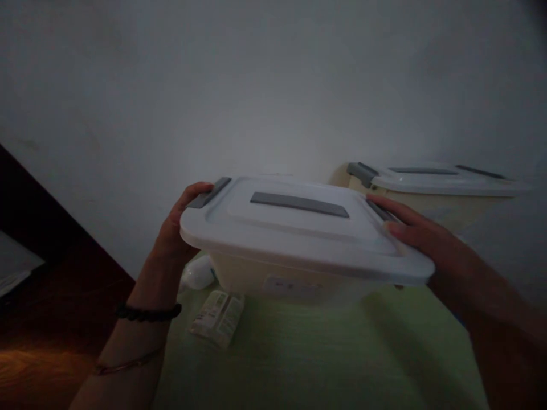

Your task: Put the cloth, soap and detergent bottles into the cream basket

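Observation:
A storage box with a cream body and a white lid is held up between my two hands, above a green surface. Its lid is on, with a grey strip handle in the middle and a grey latch at each end. My left hand grips the left end, fingers around the latch and under the rim. On the right end, my right hand is closed over the lid's edge by the other latch; part of its grip is hidden beneath the rim. The box's underside cannot be seen.
A second storage box with a white lid stands behind on the right, near the pale wall. Below the held box, a printed packet and a white bottle-like item lie on the green surface. Dark wood is at the left.

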`<state>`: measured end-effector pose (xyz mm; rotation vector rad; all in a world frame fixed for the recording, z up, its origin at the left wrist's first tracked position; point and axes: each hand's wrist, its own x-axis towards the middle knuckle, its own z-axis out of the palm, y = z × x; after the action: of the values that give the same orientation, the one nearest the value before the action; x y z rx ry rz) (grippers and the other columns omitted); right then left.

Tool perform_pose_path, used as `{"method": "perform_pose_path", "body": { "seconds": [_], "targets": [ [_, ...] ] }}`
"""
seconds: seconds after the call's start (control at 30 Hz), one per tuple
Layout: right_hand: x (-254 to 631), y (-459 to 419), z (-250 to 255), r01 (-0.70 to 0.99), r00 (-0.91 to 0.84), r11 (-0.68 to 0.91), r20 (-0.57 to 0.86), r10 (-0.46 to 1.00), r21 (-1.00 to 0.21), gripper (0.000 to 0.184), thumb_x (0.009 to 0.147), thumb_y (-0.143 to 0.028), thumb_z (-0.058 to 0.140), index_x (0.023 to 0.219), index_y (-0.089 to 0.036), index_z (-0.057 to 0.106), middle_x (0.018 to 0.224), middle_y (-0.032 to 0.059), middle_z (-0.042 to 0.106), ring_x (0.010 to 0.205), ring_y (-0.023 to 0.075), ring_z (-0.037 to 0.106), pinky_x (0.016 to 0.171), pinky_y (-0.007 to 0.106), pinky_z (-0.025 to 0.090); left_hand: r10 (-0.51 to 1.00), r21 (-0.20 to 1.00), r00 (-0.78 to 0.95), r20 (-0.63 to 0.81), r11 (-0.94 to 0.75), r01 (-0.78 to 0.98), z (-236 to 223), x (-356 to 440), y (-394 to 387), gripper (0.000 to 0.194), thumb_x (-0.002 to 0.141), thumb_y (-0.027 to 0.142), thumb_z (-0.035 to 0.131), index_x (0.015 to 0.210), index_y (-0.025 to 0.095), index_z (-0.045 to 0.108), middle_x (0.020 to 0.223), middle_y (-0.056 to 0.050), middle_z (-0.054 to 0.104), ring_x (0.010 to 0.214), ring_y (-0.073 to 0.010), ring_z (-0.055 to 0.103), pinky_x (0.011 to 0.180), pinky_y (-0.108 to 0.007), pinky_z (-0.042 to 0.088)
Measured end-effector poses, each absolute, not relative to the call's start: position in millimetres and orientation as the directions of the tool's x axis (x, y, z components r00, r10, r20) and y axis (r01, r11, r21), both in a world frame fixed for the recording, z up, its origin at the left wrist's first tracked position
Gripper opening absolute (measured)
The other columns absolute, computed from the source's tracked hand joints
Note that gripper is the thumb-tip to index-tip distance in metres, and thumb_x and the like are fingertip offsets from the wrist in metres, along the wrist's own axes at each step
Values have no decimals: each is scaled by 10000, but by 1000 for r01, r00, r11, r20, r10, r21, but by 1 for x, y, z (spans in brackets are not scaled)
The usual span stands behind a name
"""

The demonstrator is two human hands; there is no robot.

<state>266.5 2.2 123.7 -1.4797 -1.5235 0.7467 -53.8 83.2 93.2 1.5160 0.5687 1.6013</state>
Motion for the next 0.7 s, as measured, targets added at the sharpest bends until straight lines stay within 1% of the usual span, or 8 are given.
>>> {"method": "perform_pose_path", "body": {
  "seconds": [0.1,0.13,0.2,0.27,0.33,0.5,0.6,0.7],
  "targets": [
    [253,-1,125,305,33,100,116,993,-947,666,792,-502,457,1389,-247,308,1142,94,615,509,153,570,377,265,442,796,721,-98,597,-586,-370,107,-33,77,507,681,698,541,943,273,628,1050,3,681,1090,-268,559,884,-389,476],
    [249,-3,126,292,31,125,140,990,-948,667,794,-484,445,1396,-245,287,1200,102,582,558,168,586,419,283,468,775,681,-183,604,-622,-387,113,-27,73,492,757,671,465,950,247,623,1010,-1,693,1120,-266,540,927,-398,448],
    [241,-7,131,313,55,211,239,969,-926,629,797,-445,401,1385,-247,300,1341,85,478,861,242,621,637,332,526,728,605,-300,617,-682,-411,124,-17,64,492,874,567,314,968,186,610,933,-6,706,1159,-245,508,990,-382,387],
    [235,-10,137,326,84,289,332,939,-900,592,808,-396,332,1376,-233,304,1415,53,399,1153,283,499,873,379,462,703,570,-331,630,-708,-418,131,-11,56,543,922,470,172,1028,130,582,943,-19,701,1162,-235,503,1008,-385,351],
    [234,-11,141,338,104,317,370,923,-886,577,816,-352,265,1377,-217,290,1435,42,375,1256,283,403,965,400,387,707,582,-312,634,-702,-410,133,-8,50,567,923,425,120,1090,101,555,1017,-45,685,1149,-247,515,998,-408,356],
    [244,-14,144,463,85,251,324,942,-850,558,837,-355,194,1371,-228,294,1399,54,423,1173,313,477,842,394,445,718,619,-260,645,-691,-374,126,0,45,535,844,561,310,1029,158,608,1099,-77,663,1154,-286,522,977,-404,404],
    [249,-15,142,498,79,257,338,938,-828,532,845,-369,182,1342,-231,315,1356,69,465,1082,305,540,738,357,465,736,639,-243,632,-672,-374,123,2,47,591,815,629,314,1049,166,595,1132,-83,651,1172,-296,509,976,-413,411],
    [253,-10,136,509,62,307,390,919,-804,489,851,-384,216,1286,-231,376,1303,82,509,1038,300,563,687,343,466,802,721,-163,575,-590,-363,121,-2,49,709,782,702,283,1181,167,523,1238,-90,594,1197,-306,487,975,-427,417]
  ]
}}
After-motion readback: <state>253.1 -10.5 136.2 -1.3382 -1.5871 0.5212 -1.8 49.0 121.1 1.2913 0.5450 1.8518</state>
